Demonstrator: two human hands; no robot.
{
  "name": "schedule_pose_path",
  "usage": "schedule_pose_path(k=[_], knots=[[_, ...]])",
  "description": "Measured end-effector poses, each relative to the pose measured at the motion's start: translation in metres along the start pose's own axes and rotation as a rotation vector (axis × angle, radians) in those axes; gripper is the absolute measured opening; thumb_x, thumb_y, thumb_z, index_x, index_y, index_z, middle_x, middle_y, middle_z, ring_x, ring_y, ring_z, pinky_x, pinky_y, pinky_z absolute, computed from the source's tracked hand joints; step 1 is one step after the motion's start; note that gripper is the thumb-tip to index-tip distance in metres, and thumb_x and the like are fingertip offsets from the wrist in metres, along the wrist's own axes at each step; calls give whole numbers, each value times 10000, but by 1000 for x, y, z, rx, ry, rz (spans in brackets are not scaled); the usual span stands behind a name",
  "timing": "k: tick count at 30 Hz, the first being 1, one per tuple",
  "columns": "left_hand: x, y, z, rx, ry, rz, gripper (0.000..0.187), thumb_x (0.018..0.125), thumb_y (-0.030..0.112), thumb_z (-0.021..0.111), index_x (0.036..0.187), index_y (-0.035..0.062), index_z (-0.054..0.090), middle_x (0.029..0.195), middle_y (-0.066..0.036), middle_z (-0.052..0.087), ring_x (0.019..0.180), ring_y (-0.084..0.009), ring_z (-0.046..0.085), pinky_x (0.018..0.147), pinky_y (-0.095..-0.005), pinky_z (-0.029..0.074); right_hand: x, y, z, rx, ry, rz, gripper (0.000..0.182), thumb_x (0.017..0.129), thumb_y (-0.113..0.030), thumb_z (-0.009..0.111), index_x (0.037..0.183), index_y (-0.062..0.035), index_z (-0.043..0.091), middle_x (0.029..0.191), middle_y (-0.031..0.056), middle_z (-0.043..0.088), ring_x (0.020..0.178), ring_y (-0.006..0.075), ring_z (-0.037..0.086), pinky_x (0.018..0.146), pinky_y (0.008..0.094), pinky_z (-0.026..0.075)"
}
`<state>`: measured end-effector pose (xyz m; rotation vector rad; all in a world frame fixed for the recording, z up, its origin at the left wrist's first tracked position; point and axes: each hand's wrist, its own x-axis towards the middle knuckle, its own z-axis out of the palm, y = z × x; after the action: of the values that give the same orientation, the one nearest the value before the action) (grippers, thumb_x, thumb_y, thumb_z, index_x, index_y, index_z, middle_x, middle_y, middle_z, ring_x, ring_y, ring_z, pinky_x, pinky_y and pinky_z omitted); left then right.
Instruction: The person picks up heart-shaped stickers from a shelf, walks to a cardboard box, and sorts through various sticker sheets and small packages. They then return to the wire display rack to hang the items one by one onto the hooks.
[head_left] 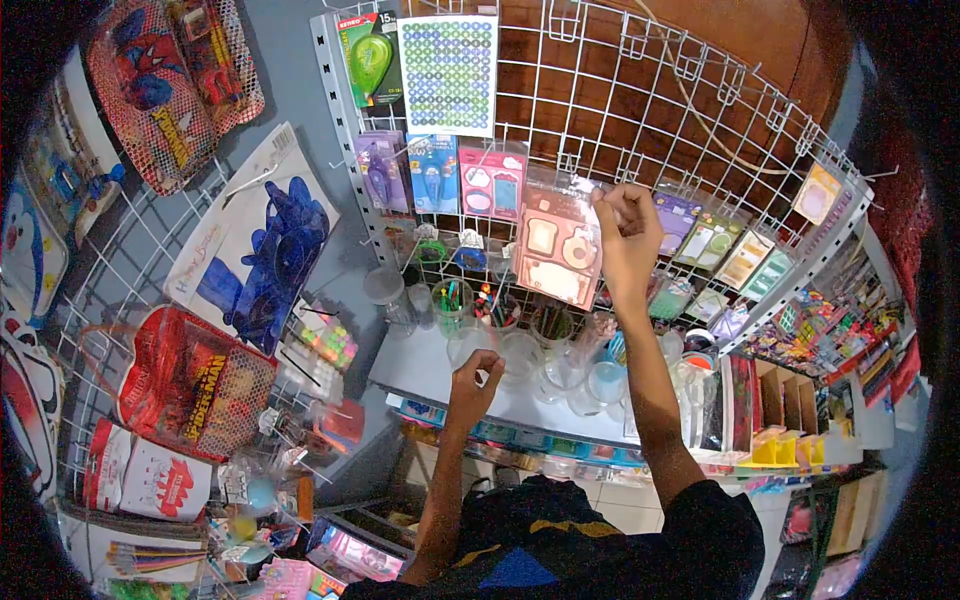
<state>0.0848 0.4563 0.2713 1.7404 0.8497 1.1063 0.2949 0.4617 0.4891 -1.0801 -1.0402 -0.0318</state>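
My right hand [632,230] is raised to the wire grid rack, its thumb and fingers pinched at the upper right edge of a pink-brown sticky note pack [558,250]. The pack hangs upright against the grid, with bread-like shapes printed on it. Lower and to the left, my left hand [477,386] is in the air in front of the clear plastic cups [520,358]. Its fingers are curled in toward the thumb, and I see nothing in them. Left of the pack hang a pink sticky note pack [492,180] and a blue correction tape pack [433,175].
A white shelf [415,358] below the grid carries cups, some with pens [452,300]. Bare wire hooks [690,68] stick out at the upper right. On the left wall hang a red Spider-Man bag [195,385] and a blue item on white card [275,255]. Yellow trays [775,448] stand right.
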Motion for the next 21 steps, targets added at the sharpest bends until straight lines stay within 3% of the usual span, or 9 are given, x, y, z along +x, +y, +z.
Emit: schedule_pose_path(k=[8,11,14,17,20,21], knots=[[-3,-1,0,-13,-12,-6,251,940,311,622,961,61,619,801,-40,676,737,-146,620,583,-305,422,4,17,6,-19,11,12,104,901,-53,631,966,5,574,904,80,675,847,104,611,732,264,489],[-3,-3,1,-6,-8,14,237,940,300,624,968,65,619,797,-41,674,741,-145,621,584,-303,422,5,19,15,-119,37,-39,65,913,-25,605,944,-7,551,834,15,612,723,39,495,615,203,408],[-3,-3,-2,36,-50,-22,167,922,227,643,988,78,605,850,-41,701,796,-138,656,624,-282,453,9,18,22,-146,24,35,111,922,-29,572,1027,-5,547,884,130,683,790,150,647,684,300,513],[-4,-1,-4,37,-41,-16,175,923,234,641,988,75,604,851,-48,704,790,-144,663,621,-285,453,23,46,27,-287,35,-140,128,918,-5,547,1044,-22,534,870,153,674,776,211,669,688,331,513],[-5,4,-6,57,-50,-46,181,922,244,641,983,78,605,847,-47,705,793,-146,668,622,-287,456,36,66,26,-308,23,-120,137,913,2,544,1046,-28,527,854,184,657,765,306,672,694,373,509],[-4,3,-7,55,-43,-41,183,922,248,641,981,78,605,843,-45,704,789,-143,665,622,-288,456,40,70,27,-351,23,-143,150,909,3,550,1054,-29,526,863,199,656,796,370,668,708,404,504]])
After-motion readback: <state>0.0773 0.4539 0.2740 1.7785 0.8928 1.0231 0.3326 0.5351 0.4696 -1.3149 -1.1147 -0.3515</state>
